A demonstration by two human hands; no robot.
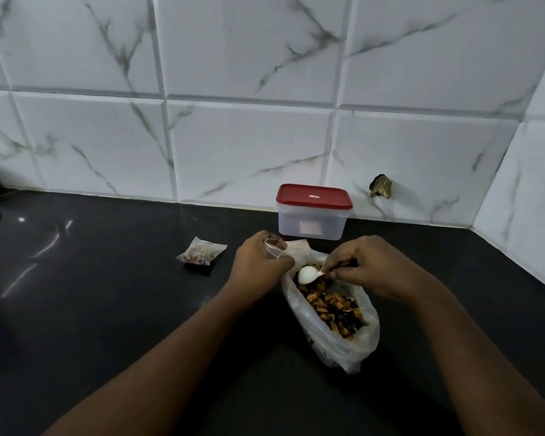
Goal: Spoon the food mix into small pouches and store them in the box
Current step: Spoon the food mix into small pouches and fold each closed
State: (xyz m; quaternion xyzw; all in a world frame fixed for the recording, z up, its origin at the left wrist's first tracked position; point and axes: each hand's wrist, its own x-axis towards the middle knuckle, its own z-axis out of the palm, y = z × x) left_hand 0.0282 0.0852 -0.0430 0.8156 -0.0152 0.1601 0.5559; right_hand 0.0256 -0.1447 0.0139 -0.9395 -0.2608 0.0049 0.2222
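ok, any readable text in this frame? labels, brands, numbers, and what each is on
No text is legible.
Red lid of the box: a small rectangular mark, too small to read.
Box front: a pale patch, nothing readable on it.
Filled pouch: no print can be made out.

Black counter (107,309): box (312,220), filled pouch (201,253), bag (328,344).

1. We see a glossy black desk (107,309) under white wall tiles (249,146) veined in grey.
2. At twelve o'clock, our box (312,225) is frosted clear with a red lid (313,196).
3. Our spoon (307,274) is white; the food mix (334,306) is orange and black.
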